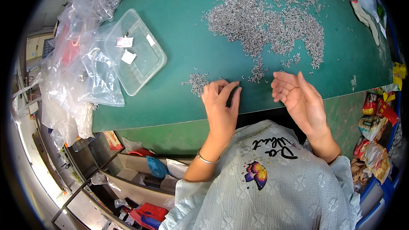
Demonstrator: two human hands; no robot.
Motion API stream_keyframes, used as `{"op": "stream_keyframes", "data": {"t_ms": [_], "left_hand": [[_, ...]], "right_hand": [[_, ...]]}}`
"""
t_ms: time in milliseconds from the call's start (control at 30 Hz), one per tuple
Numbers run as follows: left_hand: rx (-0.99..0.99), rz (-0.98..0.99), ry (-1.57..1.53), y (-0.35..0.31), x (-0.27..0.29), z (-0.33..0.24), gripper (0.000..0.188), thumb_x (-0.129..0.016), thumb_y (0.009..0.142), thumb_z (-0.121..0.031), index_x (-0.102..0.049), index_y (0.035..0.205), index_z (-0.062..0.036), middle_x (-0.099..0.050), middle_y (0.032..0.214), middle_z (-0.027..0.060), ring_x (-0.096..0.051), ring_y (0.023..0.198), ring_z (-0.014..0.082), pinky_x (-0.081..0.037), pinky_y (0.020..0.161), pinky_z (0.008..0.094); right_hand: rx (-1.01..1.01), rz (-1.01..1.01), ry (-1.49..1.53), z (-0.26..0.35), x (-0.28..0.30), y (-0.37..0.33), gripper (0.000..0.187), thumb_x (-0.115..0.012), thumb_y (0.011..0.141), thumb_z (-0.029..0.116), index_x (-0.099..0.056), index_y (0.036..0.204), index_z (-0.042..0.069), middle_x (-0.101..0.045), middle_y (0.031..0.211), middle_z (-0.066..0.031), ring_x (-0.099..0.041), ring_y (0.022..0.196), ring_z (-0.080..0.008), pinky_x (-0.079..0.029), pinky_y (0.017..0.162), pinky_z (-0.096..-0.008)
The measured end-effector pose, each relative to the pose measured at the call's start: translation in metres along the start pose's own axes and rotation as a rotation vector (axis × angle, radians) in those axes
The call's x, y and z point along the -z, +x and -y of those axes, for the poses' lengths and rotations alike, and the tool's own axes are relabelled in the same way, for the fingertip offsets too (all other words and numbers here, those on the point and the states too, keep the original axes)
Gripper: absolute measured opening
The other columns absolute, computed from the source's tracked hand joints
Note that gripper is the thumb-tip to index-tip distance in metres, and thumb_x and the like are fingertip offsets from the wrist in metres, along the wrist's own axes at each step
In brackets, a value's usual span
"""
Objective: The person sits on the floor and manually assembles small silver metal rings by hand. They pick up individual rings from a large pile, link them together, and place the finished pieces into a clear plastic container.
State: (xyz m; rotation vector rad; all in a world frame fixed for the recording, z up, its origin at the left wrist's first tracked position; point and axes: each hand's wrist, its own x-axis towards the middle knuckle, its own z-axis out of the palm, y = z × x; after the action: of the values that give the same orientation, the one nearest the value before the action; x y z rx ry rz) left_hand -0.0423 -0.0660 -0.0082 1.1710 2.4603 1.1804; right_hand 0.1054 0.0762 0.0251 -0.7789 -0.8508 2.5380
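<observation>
A large heap of small grey metal hook-shaped pieces [243, 21] spreads over the green tabletop [170, 0], thinning toward me in a narrow trail. To the left lies a much smaller pile of the same pieces [198, 81]. Right beside that small pile, my left hand [221, 106] rests near the table's front edge. Its fingers are curled, with thumb and index tips close together; anything between them is too small to make out. My right hand [301, 100] hovers past the trail's right side, palm turned inward, fingers loosely bent and thumb apart, with nothing visible in it.
A clear plastic box [159, 61] holding small white labels stands at the left, next to clear plastic bags [96, 76]. A pale glove [366, 21] lies at the far right. Coloured packages [372, 125] are off the table's right side; below it at left is a shelf [140, 164].
</observation>
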Motion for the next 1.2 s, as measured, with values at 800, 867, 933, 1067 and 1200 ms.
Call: {"op": "stream_keyframes", "data": {"t_ms": [800,867,933,1067,1200], "left_hand": [[0.655,0.314,-2.411,0.002,0.007,-0.017,0.069,-0.031,0.104,-0.048,-0.032,0.148,0.0056,-0.024,0.158,0.0256,-0.023,0.147,0.0372,-0.025,0.119,0.0486],[0.644,0.318,-2.317,0.001,0.01,-0.017,0.07,-0.031,0.104,-0.049,-0.032,0.148,0.0054,-0.025,0.158,0.0249,-0.023,0.147,0.037,-0.022,0.121,0.0492],[0.654,0.308,-2.188,-0.003,0.007,-0.021,0.07,-0.031,0.104,-0.05,-0.032,0.148,0.0051,-0.026,0.157,0.0238,-0.023,0.147,0.0367,-0.019,0.121,0.0495],[0.57,0.536,-1.948,-0.005,-0.015,-0.038,0.067,-0.03,0.105,-0.049,-0.026,0.153,-0.0011,-0.03,0.158,0.0127,-0.029,0.146,0.0245,-0.023,0.12,0.0398],[0.729,0.472,-1.765,-0.023,-0.031,-0.053,0.055,-0.027,0.109,-0.036,-0.019,0.157,-0.01,-0.031,0.156,0.0051,-0.032,0.142,0.0171,-0.027,0.118,0.0341]], "right_hand": [[-0.132,0.228,0.237,-0.001,0.005,-0.004,0.025,-0.049,0.104,0.021,-0.053,0.086,0.004,-0.054,0.063,-0.0078,-0.049,0.053,-0.0166,-0.042,0.054,-0.0304],[0.034,0.201,0.066,-0.006,0.004,0.0,0.027,-0.046,0.105,0.021,-0.053,0.085,0.004,-0.056,0.064,-0.0091,-0.05,0.055,-0.0176,-0.043,0.056,-0.0306],[0.402,0.063,-0.384,-0.018,-0.002,-0.006,0.029,-0.043,0.106,0.021,-0.052,0.085,0.003,-0.059,0.068,-0.0107,-0.053,0.06,-0.0197,-0.045,0.061,-0.0311],[0.886,0.055,-1.306,-0.021,-0.039,0.003,0.05,-0.045,0.098,0.044,-0.059,0.12,0.002,-0.049,0.137,-0.0196,-0.039,0.134,-0.0409,-0.026,0.111,-0.0531],[0.89,0.002,-1.562,-0.023,-0.048,0.021,0.063,-0.035,0.097,0.051,-0.055,0.132,0.004,-0.041,0.147,-0.0211,-0.027,0.143,-0.0442,-0.011,0.114,-0.0627]]}}
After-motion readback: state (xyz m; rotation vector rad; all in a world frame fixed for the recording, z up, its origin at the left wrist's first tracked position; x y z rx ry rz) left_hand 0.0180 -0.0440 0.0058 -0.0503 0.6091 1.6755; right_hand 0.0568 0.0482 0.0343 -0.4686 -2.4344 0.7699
